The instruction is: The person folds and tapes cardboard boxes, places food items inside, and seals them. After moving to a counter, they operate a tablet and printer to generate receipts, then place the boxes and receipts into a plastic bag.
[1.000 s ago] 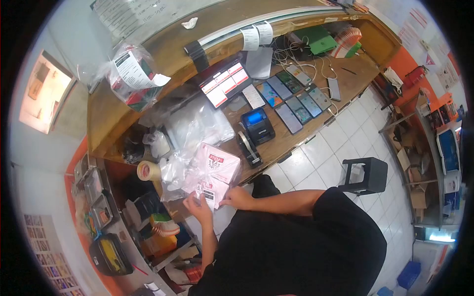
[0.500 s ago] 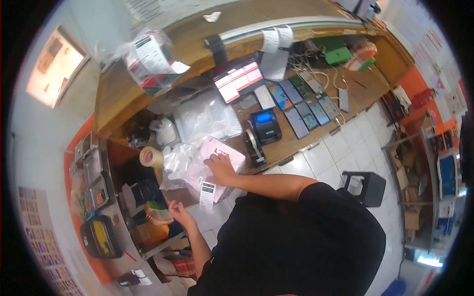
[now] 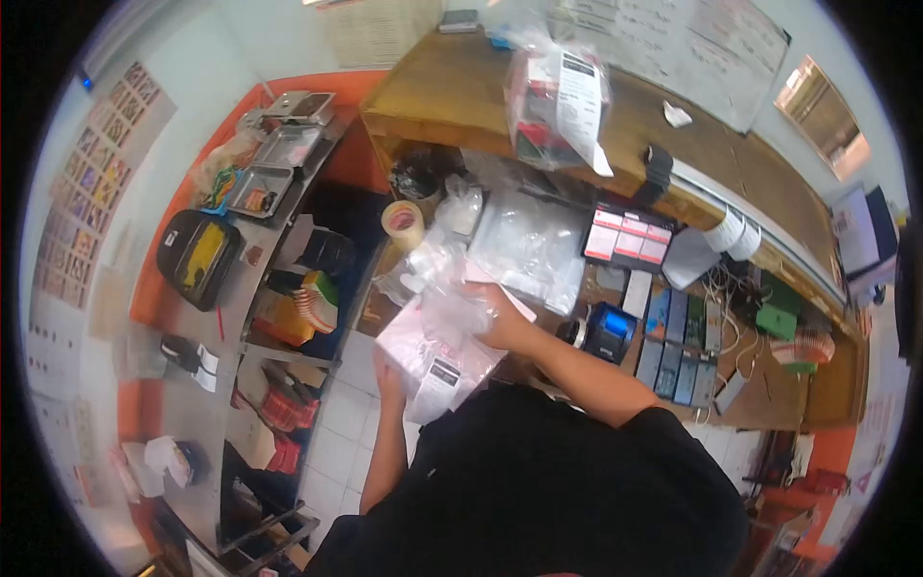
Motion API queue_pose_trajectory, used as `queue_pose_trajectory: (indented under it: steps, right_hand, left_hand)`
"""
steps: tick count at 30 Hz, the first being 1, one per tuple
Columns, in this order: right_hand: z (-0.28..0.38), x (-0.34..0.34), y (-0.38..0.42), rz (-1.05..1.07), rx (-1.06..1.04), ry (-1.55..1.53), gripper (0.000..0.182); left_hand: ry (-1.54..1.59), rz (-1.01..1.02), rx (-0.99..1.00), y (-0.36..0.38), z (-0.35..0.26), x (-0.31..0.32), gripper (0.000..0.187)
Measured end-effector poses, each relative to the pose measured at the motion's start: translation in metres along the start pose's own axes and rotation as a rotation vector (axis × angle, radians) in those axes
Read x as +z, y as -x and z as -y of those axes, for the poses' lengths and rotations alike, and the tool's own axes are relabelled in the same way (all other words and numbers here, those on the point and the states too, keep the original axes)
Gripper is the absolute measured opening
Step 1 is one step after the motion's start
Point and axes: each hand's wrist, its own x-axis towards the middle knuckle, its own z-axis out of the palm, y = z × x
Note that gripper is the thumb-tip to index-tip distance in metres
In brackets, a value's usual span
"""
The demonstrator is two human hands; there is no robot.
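A pale pink box (image 3: 409, 341) inside a clear plastic bag (image 3: 437, 288) is tilted in front of me at the counter's edge. A printed receipt (image 3: 439, 378) shows on its near side. My left hand (image 3: 387, 378) supports the box from its lower left side, the fingers partly hidden behind it. Over the top, my right hand (image 3: 495, 317) is closed on the gathered plastic of the bag. Another pink sheet or box (image 3: 514, 300) lies partly behind the right hand. Near the bag's far side stands a roll of tape (image 3: 403, 221).
Flat clear plastic bags (image 3: 529, 245) lie on the counter, beside a screen (image 3: 627, 236), a small black printer (image 3: 609, 332) and several phones (image 3: 678, 332). A wrapped package (image 3: 558, 101) sits on the upper shelf. At left is a metal shelf (image 3: 260, 260) with trays.
The view has swung left. The bagged box has been lifted and tilted off the counter; my left hand has come from beside it to its side, and my right hand now grips the bag.
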Motion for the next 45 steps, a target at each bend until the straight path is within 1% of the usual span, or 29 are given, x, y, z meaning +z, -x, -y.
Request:
queue_pose_trajectory:
  steps: [1, 2, 4, 5, 7, 8, 9, 10, 11, 12, 14, 15, 17, 19, 20, 21, 23, 24, 25, 26, 27, 29, 31, 33, 35, 37, 40, 42, 45]
  right_hand:
    - [0.023, -0.009, -0.023, 0.065, -0.115, -0.059, 0.035]
    - [0.049, -0.018, -0.048, 0.067, -0.092, -0.217, 0.034]
    - [0.091, -0.044, -0.105, 0.072, -0.229, -0.213, 0.035]
    - [0.101, -0.064, -0.139, 0.079, -0.364, 0.020, 0.035]
    - [0.134, -0.092, -0.196, -0.018, -0.543, 0.367, 0.035]
    - [0.156, -0.101, -0.219, -0.097, -0.576, 0.490, 0.035]
    - [0.186, -0.102, -0.235, -0.220, -0.535, 0.435, 0.034]
    - [0.182, -0.113, -0.262, -0.195, -0.617, 0.436, 0.034]
    - [0.181, -0.128, -0.287, -0.214, -0.612, 0.556, 0.036]
    - [0.181, -0.142, -0.312, -0.233, -0.609, 0.675, 0.040]
    - [0.180, -0.161, -0.340, -0.279, -0.308, 0.692, 0.046]
    - [0.173, -0.170, -0.351, -0.251, -0.101, 0.474, 0.046]
    - [0.113, -0.201, -0.395, -0.408, -0.222, 0.689, 0.045]
    - [0.051, -0.229, -0.435, -0.589, -0.276, 0.598, 0.044]
    - [0.054, -0.225, -0.427, -0.598, -0.134, 0.507, 0.047]
    - [0.031, -0.246, -0.445, -0.633, -0.183, 0.747, 0.047]
    - [0.030, -0.249, -0.449, -0.734, -0.053, 0.652, 0.056]
    - [0.069, -0.208, -0.431, -0.978, -0.018, 0.813, 0.064]
    - [0.118, -0.156, -0.410, -1.061, 0.076, 0.713, 0.066]
    - [0.133, -0.119, -0.403, -1.113, -0.167, 0.516, 0.060]
    - [0.140, -0.083, -0.399, -1.151, -0.397, 0.308, 0.055]
    - [0.152, 0.007, -0.381, -0.978, -0.613, 0.189, 0.043]
    - [0.121, 0.084, -0.375, -0.657, -0.498, -0.171, 0.035]
    - [0.080, 0.163, -0.388, -0.323, -0.593, 0.130, 0.025]
    - [0.018, 0.227, -0.413, -0.073, -0.338, 0.138, 0.020]
    - [-0.076, 0.279, -0.430, -0.062, 0.231, -0.136, 0.023]
    - [-0.173, 0.322, -0.433, -0.095, 0.423, -0.090, 0.023]
    - [-0.201, 0.337, -0.436, -0.109, 0.504, -0.103, 0.022]
    - [-0.233, 0.334, -0.473, -0.166, 0.580, -0.141, 0.021]
  left_hand:
    - [0.133, -0.004, 0.027, -0.003, 0.004, -0.006, 0.054]
    - [0.347, -0.107, 0.161, -0.016, -0.013, 0.002, 0.059]
    - [0.314, -0.192, 0.316, -0.026, -0.054, -0.001, 0.067]
    - [0.294, -0.237, 0.391, -0.030, -0.074, -0.002, 0.072]
    - [0.226, -0.110, 0.626, -0.012, -0.230, 0.065, 0.063]
    - [0.166, -0.153, 0.660, -0.026, -0.260, 0.082, 0.059]
    - [0.105, -0.199, 0.692, -0.041, -0.291, 0.099, 0.055]
    - [0.045, -0.247, 0.721, -0.055, -0.322, 0.115, 0.051]
    - [0.021, -0.187, 0.673, -0.076, -0.337, 0.121, 0.049]
    - [-0.031, -0.219, 0.725, -0.105, -0.346, 0.132, 0.048]
    - [-0.243, -0.182, 0.733, -0.126, -0.375, 0.154, 0.053]
    - [-0.272, -0.079, 0.608, -0.134, -0.375, 0.158, 0.062]
    - [-0.357, -0.110, 0.688, -0.132, -0.358, 0.157, 0.074]
    - [-0.256, -0.006, 0.673, -0.109, -0.336, 0.142, 0.069]
    - [-0.231, 0.054, 0.673, -0.105, -0.310, 0.126, 0.067]
    - [-0.256, 0.101, 0.637, -0.098, -0.281, 0.104, 0.067]
    - [-0.279, 0.115, 0.412, -0.087, -0.218, 0.049, 0.060]
    - [-0.293, 0.094, 0.336, -0.082, -0.184, 0.017, 0.057]
    - [-0.210, 0.063, 0.173, -0.076, -0.153, -0.017, 0.052]
    - [-0.125, 0.034, 0.009, -0.072, -0.128, -0.053, 0.047]
    - [-0.215, -0.055, -0.007, -0.068, -0.110, -0.090, 0.041]
    - [-0.294, -0.197, -0.070, -0.065, -0.080, -0.161, 0.034]
    - [-0.274, -0.304, -0.149, -0.077, -0.061, -0.230, 0.029]
    - [-0.350, -0.370, -0.126, -0.101, -0.071, -0.290, 0.029]
    - [-0.327, -0.407, -0.080, -0.127, -0.091, -0.331, 0.029]
    - [-0.243, -0.416, -0.015, -0.151, -0.138, -0.369, 0.030]
    - [-0.305, -0.393, -0.037, -0.185, -0.194, -0.413, 0.028]
    - [-0.322, -0.365, -0.029, -0.207, -0.214, -0.438, 0.027]
    - [-0.340, -0.406, -0.004, -0.247, -0.204, -0.474, 0.027]
